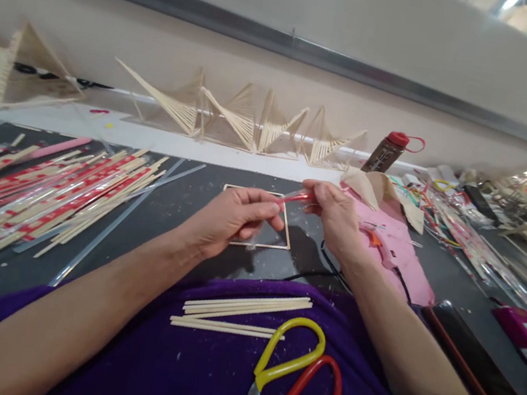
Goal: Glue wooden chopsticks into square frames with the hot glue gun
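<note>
My left hand [235,216] and my right hand [336,216] are both pinched on one red-wrapped chopstick packet [296,196], held between them above a square frame of thin sticks [258,244] lying on the dark table. Several bare wooden sticks [245,306] rest on the purple cloth [193,374] in my lap. Scissors with yellow and red handles [294,378] lie on that cloth, nearer my right forearm.
A heap of wrapped chopsticks [43,187] covers the table's left. Stick-built models [237,115] line the back ledge. A pink mat with a glue gun [387,245], a brown bottle with a red cap [387,152] and mixed clutter [481,227] lie to the right.
</note>
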The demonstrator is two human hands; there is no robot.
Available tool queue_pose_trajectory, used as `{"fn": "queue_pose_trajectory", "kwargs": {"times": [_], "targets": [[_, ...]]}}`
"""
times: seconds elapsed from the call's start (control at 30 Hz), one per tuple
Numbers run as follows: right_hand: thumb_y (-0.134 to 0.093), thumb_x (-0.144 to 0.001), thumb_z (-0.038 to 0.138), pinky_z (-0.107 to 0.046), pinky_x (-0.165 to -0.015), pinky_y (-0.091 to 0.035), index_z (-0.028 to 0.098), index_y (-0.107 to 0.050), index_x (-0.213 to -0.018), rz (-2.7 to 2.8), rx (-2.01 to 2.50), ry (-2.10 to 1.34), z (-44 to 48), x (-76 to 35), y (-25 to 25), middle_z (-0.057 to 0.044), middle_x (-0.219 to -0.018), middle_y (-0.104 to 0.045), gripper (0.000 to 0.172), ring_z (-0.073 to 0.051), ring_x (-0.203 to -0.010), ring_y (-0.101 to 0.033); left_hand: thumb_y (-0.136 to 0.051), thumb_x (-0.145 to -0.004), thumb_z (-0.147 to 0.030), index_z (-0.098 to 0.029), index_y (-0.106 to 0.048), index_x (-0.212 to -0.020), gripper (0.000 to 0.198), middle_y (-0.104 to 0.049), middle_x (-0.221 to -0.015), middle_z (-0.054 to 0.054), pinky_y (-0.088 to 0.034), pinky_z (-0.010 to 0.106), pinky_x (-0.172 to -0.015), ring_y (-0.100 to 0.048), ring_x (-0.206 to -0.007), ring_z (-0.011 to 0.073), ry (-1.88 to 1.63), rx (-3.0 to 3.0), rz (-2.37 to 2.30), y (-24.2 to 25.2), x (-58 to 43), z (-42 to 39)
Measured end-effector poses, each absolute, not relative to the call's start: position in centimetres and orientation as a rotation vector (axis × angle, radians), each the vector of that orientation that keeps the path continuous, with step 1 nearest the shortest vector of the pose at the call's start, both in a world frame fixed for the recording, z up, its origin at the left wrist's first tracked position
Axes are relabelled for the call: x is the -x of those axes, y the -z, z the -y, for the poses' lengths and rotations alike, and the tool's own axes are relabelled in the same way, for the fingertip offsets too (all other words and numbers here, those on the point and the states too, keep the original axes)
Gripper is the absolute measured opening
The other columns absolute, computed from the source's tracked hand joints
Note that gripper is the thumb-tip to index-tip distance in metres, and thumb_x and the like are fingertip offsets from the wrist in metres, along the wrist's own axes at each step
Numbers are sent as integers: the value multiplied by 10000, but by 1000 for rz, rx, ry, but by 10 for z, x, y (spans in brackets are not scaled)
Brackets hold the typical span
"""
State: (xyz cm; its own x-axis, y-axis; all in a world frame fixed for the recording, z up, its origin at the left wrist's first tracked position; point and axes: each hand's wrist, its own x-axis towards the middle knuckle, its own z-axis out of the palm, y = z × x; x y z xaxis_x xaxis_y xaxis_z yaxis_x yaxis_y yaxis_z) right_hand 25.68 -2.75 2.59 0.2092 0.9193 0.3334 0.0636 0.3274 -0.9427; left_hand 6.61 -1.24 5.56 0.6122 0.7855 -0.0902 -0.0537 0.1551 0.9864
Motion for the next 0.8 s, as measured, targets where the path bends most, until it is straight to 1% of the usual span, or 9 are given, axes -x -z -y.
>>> {"fn": "queue_pose_trajectory", "kwargs": {"times": [0.07, 0.1, 0.2, 0.3, 0.37, 0.43, 0.5, 0.6, 0.8], "targets": [[-471, -867, 412, -236, -548, -440, 193, -653, -919, 1365, 1180, -598, 30, -251, -19, -2, -707, -598, 289, -105, -584, -536, -626, -732, -298, -154, -646, -882, 210, -627, -692, 6, -177, 164, -375, -298, -388, 5, -806, -1214, -669, -58, -65, 11], [-462, -877, 384, -241, -567, -439, 199, -650, -927, 1479, 1209, -481, 32, -247, -16, -9, -730, -592, 269, -109, -598, -531, -620, -737, -298, -158, -650, -918, 230, -614, -699, 0, -194, 165, -382, -295, -395, 4, -848, -1196, -659, -58, -66, 10], [-453, -887, 291, -260, -672, -439, 208, -637, -960, 1840, 1195, -140, 39, -235, -8, -49, -841, -594, 215, -141, -747, -551, -616, -731, -296, -160, -659, -956, 267, -592, -732, -2, -222, 174, -396, -311, -421, 14, -894, -1247, -725, -53, -68, 7], [-432, -898, 260, -262, -696, -437, 204, -625, -966, 1973, 1178, 9, 44, -229, -6, -59, -839, -597, 212, -150, -787, -551, -606, -717, -295, -171, -665, -983, 299, -543, -636, -26, -209, 178, -401, -335, -436, 37, -857, -1385, -847, -46, -70, 6], [-432, -898, 244, -252, -713, -445, 217, -616, -970, 1977, 1138, -5, 45, -228, -9, -50, -850, -598, 200, -140, -796, -556, -584, -705, -271, -185, -664, -1002, 319, -459, -514, -57, -188, 179, -402, -310, -417, 50, -764, -1461, -872, -42, -70, 6], [-432, -893, 216, -244, -746, -453, 230, -608, -1004, 1986, 1062, -66, 46, -230, -14, -46, -894, -593, 209, -131, -840, -560, -560, -679, -230, -185, -673, -955, 301, -397, -454, -73, -179, 180, -404, -277, -402, 54, -658, -1521, -860, -41, -70, 7], [-434, -884, 188, -243, -774, -456, 232, -611, -1035, 1990, 1011, -121, 47, -232, -18, -50, -944, -580, 237, -129, -887, -561, -555, -654, -208, -174, -676, -874, 253, -418, -465, -70, -197, 178, -412, -285, -408, 54, -615, -1565, -857, -42, -71, 9], [-470, -863, 182, -249, -778, -456, 241, -643, -1002, 1934, 1063, -155, 45, -236, -22, -44, -976, -569, 229, -127, -898, -566, -592, -656, -255, -159, -657, -801, 186, -473, -515, -54, -233, 174, -423, -334, -441, 59, -617, -1580, -875, -43, -71, 10], [-512, -843, 176, -246, -749, -447, 240, -655, -897, 1826, 1127, -325, 39, -235, -18, 5, -841, -641, 166, -119, -830, -580, -624, -690, -333, -152, -593, -732, 188, -450, -470, -59, -261, 168, -414, -363, -421, 60, -632, -1593, -935, -39, -73, 8]]}}
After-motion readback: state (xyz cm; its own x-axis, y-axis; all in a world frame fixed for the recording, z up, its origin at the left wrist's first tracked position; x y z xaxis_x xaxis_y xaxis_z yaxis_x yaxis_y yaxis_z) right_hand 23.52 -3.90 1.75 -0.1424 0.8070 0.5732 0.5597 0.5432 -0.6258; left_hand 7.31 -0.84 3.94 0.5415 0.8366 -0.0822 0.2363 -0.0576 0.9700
